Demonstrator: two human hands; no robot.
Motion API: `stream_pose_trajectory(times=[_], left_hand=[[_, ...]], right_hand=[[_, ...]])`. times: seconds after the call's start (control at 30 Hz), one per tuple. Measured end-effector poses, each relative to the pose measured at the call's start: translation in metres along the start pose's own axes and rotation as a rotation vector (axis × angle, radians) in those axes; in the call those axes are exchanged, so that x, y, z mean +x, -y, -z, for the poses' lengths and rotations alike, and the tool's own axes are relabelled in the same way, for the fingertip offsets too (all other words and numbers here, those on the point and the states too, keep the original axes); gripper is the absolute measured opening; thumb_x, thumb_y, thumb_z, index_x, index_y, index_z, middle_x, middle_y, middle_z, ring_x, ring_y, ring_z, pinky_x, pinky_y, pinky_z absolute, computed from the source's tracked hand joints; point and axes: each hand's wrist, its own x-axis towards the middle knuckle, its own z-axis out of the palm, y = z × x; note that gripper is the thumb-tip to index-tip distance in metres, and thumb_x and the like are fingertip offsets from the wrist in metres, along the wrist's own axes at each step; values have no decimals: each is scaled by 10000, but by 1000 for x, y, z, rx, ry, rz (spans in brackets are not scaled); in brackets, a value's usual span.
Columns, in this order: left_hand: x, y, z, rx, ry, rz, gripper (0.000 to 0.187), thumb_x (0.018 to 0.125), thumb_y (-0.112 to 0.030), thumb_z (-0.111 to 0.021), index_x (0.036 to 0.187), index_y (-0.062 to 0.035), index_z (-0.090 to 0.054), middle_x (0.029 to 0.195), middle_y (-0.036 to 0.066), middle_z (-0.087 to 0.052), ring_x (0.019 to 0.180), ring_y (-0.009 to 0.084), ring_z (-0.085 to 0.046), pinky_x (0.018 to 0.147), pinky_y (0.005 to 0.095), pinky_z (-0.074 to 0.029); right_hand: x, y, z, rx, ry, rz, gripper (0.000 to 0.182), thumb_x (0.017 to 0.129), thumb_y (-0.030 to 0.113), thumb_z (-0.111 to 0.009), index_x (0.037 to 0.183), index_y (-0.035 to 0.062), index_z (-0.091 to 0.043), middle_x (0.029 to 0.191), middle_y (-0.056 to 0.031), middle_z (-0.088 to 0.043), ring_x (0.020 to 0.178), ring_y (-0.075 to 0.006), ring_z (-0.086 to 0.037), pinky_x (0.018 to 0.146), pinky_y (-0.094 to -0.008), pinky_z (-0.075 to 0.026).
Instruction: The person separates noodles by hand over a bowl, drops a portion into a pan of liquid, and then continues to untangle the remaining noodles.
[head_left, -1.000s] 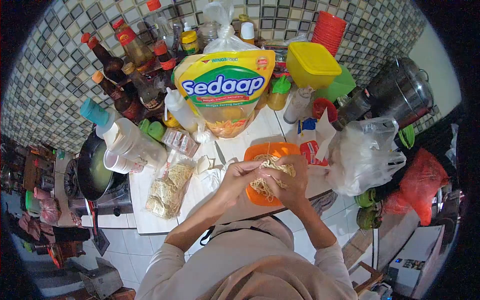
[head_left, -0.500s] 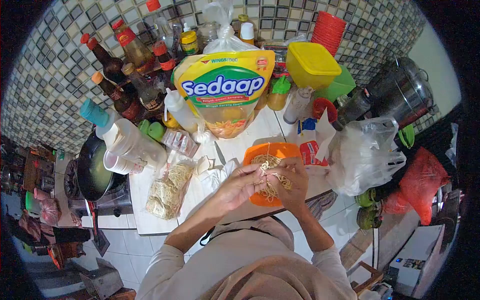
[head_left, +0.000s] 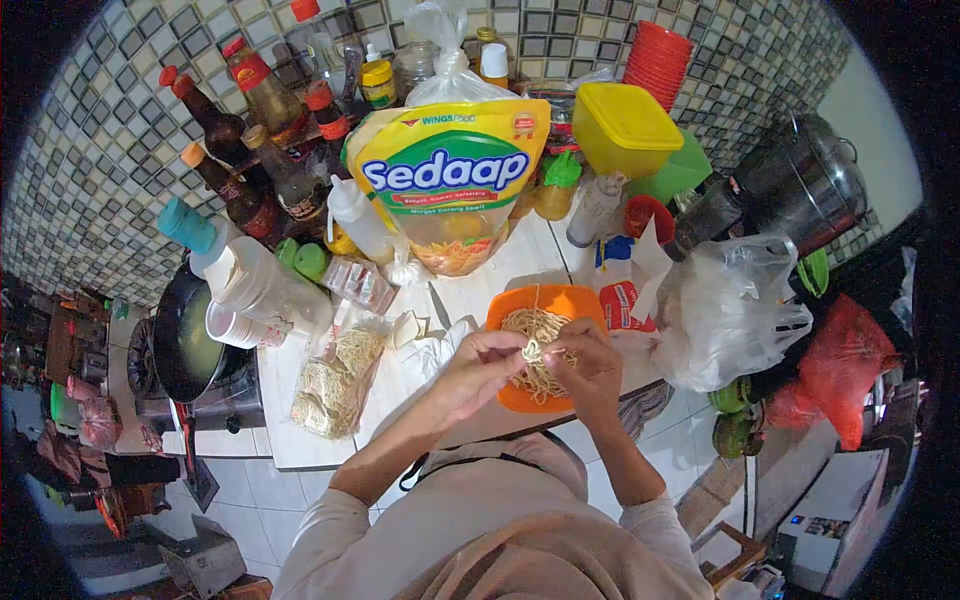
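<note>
Between my two hands is a small clump of pale noodles (head_left: 533, 351), pinched by the fingertips of both. My left hand (head_left: 482, 368) holds its left side, thumb and fingers closed. From the right, my right hand (head_left: 583, 365) pinches the same clump, its fingers curled. Right below them sits an orange bowl (head_left: 555, 300) with a heap of loose noodles (head_left: 537, 322) in it; the hands cover part of that heap. To the left of the bowl lies a clear plastic pack of dried noodles (head_left: 340, 382) on the white table (head_left: 455, 300).
Behind the bowl stands a large Sedaap pouch (head_left: 450, 165), with sauce bottles (head_left: 225, 130) to its left. A wok (head_left: 190, 335) rests on the stove at left. On the right are a white plastic bag (head_left: 735, 315), a yellow container (head_left: 625, 130) and a large pot (head_left: 800, 190).
My fingers have shifted slightly on the noodle clump, and my right hand's grip has changed, showing more of the noodles in the bowl. Everything else stays where it was.
</note>
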Motion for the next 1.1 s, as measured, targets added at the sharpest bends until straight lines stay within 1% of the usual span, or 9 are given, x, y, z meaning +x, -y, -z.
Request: stream_pose_trajectory(times=[0.07,0.17,0.23,0.3,0.37,0.57,0.77,0.93,1.1], left_hand=[[0,-6,-2,101,-4,-42,193,744,-6,-604,937,10,-592,934,98,-594,852,117,-551,758,231,-442],[-2,-16,-13,407,-77,-38,160,737,-16,-620,896,-6,-624,859,82,-622,773,93,-562,694,200,-441],[-3,-19,-17,747,-90,-70,142,734,-37,-633,874,-13,-639,790,64,-635,721,85,-567,664,198,-441],[-2,-16,-19,782,-52,-119,145,733,-46,-636,874,-14,-640,791,62,-636,723,81,-566,661,197,-439],[-1,-13,-19,816,-13,-166,148,733,-56,-639,875,-14,-640,791,60,-637,725,77,-565,658,195,-438],[-2,-17,-25,806,-182,-118,142,743,-53,-627,879,-13,-639,802,67,-635,731,79,-562,662,202,-440],[3,-11,-17,752,-256,-243,140,741,-55,-630,876,-20,-642,820,55,-630,719,70,-547,659,200,-423],[7,-6,-8,978,-379,-307,129,720,-91,-660,839,-41,-659,735,29,-620,641,54,-474,581,194,-365],[8,-7,-11,1026,-363,-318,117,712,-78,-663,824,-48,-657,769,43,-631,677,70,-507,654,214,-396]], right_hand=[[2,0,5,183,124,-59,133,667,116,-663,787,58,-648,816,-52,-567,784,-157,-534,699,-278,-415],[10,4,14,135,237,-134,129,681,117,-661,781,38,-641,789,-54,-600,748,-136,-553,688,-263,-427],[15,7,20,151,279,-193,117,677,84,-663,775,27,-633,777,-61,-604,745,-126,-546,696,-264,-417],[20,8,24,167,321,-253,109,673,50,-664,768,15,-625,764,-68,-608,742,-116,-538,704,-266,-407],[23,8,26,57,411,-230,154,690,143,-669,790,31,-636,756,-60,-618,722,-122,-569,680,-254,-438],[27,10,28,-30,313,-121,162,708,142,-647,805,14,-625,775,-69,-616,692,-128,-567,655,-253,-440],[24,-2,25,-236,299,-35,199,688,129,-638,862,36,-613,814,-88,-608,670,-144,-554,628,-273,-442],[24,9,21,-227,356,-65,287,689,134,-635,962,60,-586,870,-92,-606,696,-153,-563,632,-278,-449],[19,5,13,-168,347,-10,260,711,130,-628,958,56,-593,894,-95,-608,728,-160,-577,647,-273,-459]])
